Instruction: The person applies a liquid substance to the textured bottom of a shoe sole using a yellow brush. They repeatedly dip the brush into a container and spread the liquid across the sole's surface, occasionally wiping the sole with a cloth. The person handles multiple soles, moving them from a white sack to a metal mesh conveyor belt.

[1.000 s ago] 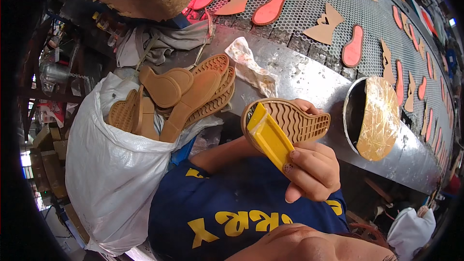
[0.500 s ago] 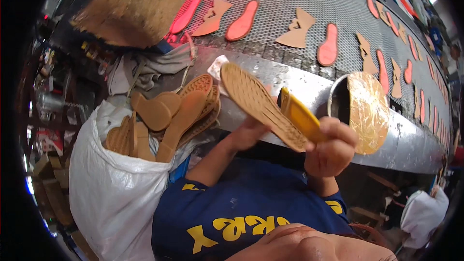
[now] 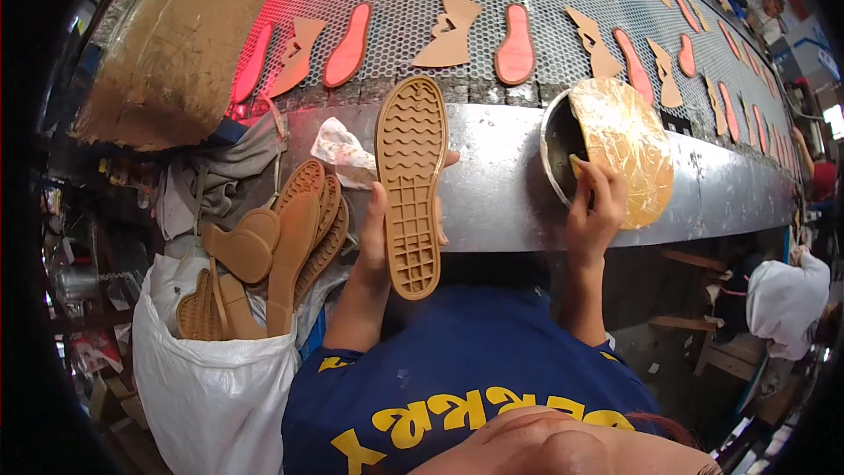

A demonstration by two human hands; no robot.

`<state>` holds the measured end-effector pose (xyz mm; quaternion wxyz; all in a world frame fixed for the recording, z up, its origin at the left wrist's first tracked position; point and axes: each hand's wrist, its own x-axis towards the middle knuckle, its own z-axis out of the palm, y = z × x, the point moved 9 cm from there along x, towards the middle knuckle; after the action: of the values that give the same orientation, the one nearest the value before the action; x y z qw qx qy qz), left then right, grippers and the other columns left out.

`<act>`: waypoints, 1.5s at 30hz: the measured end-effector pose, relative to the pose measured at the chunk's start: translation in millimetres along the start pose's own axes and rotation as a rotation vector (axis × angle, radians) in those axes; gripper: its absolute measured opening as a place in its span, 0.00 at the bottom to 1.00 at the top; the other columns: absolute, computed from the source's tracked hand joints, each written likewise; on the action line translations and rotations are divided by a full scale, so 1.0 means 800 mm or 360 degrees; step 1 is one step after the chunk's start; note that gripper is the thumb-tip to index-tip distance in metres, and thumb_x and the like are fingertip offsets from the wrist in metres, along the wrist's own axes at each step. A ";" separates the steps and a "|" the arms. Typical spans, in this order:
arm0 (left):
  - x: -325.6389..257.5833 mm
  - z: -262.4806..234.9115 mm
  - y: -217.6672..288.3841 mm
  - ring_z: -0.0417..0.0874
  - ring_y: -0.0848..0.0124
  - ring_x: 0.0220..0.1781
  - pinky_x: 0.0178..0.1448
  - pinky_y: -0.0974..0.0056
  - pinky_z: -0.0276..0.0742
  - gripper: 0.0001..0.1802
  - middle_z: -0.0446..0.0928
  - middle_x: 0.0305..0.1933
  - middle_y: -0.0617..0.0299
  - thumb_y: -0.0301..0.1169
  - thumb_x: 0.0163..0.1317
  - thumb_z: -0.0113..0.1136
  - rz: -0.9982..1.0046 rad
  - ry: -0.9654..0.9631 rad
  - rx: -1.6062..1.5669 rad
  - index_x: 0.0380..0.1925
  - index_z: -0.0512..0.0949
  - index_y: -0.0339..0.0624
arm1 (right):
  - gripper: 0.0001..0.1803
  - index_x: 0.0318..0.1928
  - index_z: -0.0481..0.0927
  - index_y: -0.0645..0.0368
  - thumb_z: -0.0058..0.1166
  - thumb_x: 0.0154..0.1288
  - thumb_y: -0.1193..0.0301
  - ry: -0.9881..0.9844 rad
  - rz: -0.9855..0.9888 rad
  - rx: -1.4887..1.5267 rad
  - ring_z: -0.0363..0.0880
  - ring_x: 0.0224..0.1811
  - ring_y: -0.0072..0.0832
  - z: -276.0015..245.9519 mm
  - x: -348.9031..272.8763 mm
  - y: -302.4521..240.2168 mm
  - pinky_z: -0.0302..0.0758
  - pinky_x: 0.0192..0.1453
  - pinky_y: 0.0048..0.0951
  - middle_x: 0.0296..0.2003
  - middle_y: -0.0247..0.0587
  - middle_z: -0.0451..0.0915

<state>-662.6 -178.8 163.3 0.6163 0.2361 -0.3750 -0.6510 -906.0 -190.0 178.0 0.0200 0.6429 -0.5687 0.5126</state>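
A tan shoe sole (image 3: pixel 411 167), upright with its wavy and gridded tread showing, is gripped by my left hand (image 3: pixel 374 233). The thumb lies along one edge and fingertips show at the other. My right hand (image 3: pixel 600 211) reaches to the opening of a round metal pot (image 3: pixel 551 145). Its fingers are closed on a yellow-handled brush (image 3: pixel 576 165), of which only a small yellow part shows; the rest is hidden by the fingers and inside the pot. A shiny, tape-wrapped tan cover (image 3: pixel 629 158) lies over part of the pot.
Beyond a metal ledge (image 3: pixel 492 185), a mesh conveyor (image 3: pixel 396 53) carries pink-faced soles (image 3: pixel 515 44) and tan cut pieces (image 3: pixel 450 31). At left, a white sack (image 3: pixel 211 387) holds several soles (image 3: pixel 294 255). A crumpled white cloth (image 3: pixel 343 151) lies on the ledge; a worn brown panel (image 3: pixel 176 53) stands behind.
The sole has gone from slanted to upright, tread toward me, in my left hand. My right hand has moved from the sole's end to the pot with the brush. The view has shifted.
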 end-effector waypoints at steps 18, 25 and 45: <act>-0.001 0.025 -0.044 0.75 0.69 0.22 0.23 0.69 0.78 0.40 0.56 0.66 0.35 0.58 0.67 0.33 -0.0393 -0.0140 -0.0595 0.66 0.51 0.34 | 0.10 0.46 0.76 0.68 0.46 0.66 0.81 0.0096 0.0087 0.1327 0.76 0.46 0.29 -0.019 0.000 -0.044 0.75 0.48 0.29 0.44 0.47 0.78; -0.019 0.022 -0.072 0.75 0.61 0.21 0.24 0.62 0.81 0.39 0.74 0.47 0.45 0.59 0.67 0.32 -0.0607 -0.0144 -0.0842 0.60 0.60 0.30 | 0.17 0.42 0.78 0.63 0.51 0.51 0.91 -0.0251 -0.0180 0.0974 0.76 0.29 0.27 0.021 0.025 -0.059 0.72 0.32 0.26 0.32 0.42 0.80; -0.007 0.026 -0.096 0.76 0.66 0.17 0.22 0.66 0.78 0.38 0.76 0.24 0.51 0.60 0.67 0.30 -0.0720 0.0200 -0.0871 0.50 0.71 0.34 | 0.13 0.37 0.79 0.62 0.55 0.48 0.85 -0.0533 -0.0627 0.0931 0.77 0.31 0.37 -0.002 0.013 -0.104 0.72 0.37 0.36 0.33 0.43 0.80</act>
<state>-725.5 -172.2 115.3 0.5188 0.1790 -0.0865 -0.8315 -846.3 -166.7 232.4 -0.1591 0.7932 -0.2597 0.5273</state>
